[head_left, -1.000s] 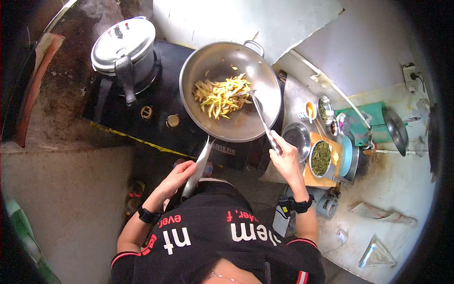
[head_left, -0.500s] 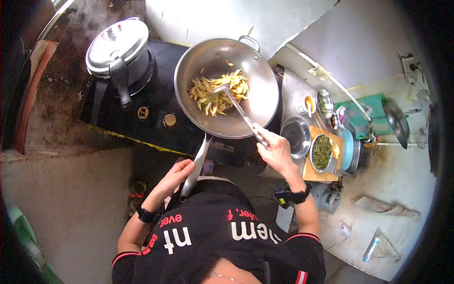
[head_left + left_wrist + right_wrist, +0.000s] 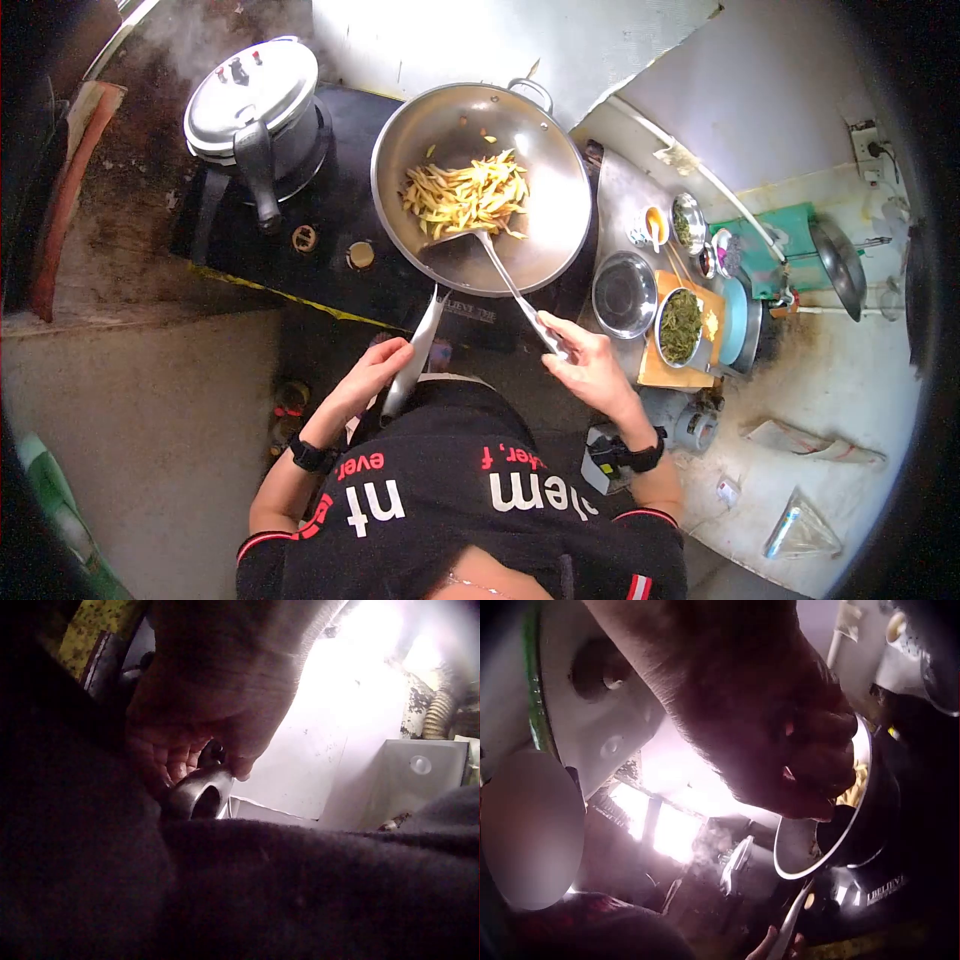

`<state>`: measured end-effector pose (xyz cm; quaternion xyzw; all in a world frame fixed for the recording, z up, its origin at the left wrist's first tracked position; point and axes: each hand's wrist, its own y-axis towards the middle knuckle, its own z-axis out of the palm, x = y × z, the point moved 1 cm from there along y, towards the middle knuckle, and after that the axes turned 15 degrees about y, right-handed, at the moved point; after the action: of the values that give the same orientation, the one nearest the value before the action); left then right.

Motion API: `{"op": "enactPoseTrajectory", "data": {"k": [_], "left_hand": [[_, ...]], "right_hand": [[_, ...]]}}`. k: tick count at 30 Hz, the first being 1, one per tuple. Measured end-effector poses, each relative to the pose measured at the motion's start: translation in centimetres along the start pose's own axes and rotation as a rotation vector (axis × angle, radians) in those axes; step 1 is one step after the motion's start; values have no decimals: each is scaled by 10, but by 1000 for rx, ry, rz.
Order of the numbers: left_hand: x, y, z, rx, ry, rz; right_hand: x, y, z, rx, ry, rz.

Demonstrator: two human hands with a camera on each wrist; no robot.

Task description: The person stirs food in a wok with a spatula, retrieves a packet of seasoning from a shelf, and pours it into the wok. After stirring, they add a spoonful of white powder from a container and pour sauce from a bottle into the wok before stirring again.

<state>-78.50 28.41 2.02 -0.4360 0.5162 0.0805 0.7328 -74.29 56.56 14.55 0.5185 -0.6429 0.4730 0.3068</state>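
Observation:
A wide steel wok (image 3: 555,190) holds a heap of pale yellow food strips (image 3: 465,195). My left hand (image 3: 370,375) grips the wok's long handle (image 3: 425,335); in the left wrist view its fingers curl round the handle's hollow end (image 3: 184,801). With my right hand (image 3: 592,372) I hold a metal spatula (image 3: 503,268) by its handle. Its blade lies inside the wok near the front wall, at the near edge of the strips. In the right wrist view the right hand (image 3: 780,742) hides most of the spatula.
A steaming pressure cooker (image 3: 285,95) stands left of the wok on the black stove (image 3: 350,140). To the right are an empty-looking bowl (image 3: 625,293), a cutting board (image 3: 658,376) bearing a bowl of green shreds (image 3: 680,330), and a cup (image 3: 645,232).
The spatula blade went left from the wok's right side onto the strips, then back toward the front wall. My right hand shifted left and nearer the body. The left hand stayed on the handle.

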Motion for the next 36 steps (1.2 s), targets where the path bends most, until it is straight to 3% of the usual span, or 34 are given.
{"op": "enactPoseTrajectory", "data": {"k": [6,9,12,18,21,25,29,33,35,36], "left_hand": [[6,-3,0,-23,-12,-18],[6,-3,0,-28,-14,-13],[4,-6,0,-35,-4,-12],[6,-4,1,-36,-34,5],[10,-6,1,-53,-53,5],[16,-9,-2,-49,-158,-7],[19,-6,-4,-24,-187,-1],[20,-4,-5,-22,-169,37],[20,-7,-7,-17,-256,10],[20,-8,-8,-17,-260,9]], "right_hand": [[0,-1,4,-3,-116,42],[-26,5,10,-56,-390,-121],[-33,17,1,-9,-448,-162],[-21,37,-9,46,-392,11],[-24,31,-8,-66,-265,9],[-2,19,-23,-134,-310,29],[-11,48,-34,-252,-403,-33],[-40,90,-32,-314,-547,-228],[-40,101,-32,-295,-808,-273],[-35,110,-32,-291,-810,-272]]}}
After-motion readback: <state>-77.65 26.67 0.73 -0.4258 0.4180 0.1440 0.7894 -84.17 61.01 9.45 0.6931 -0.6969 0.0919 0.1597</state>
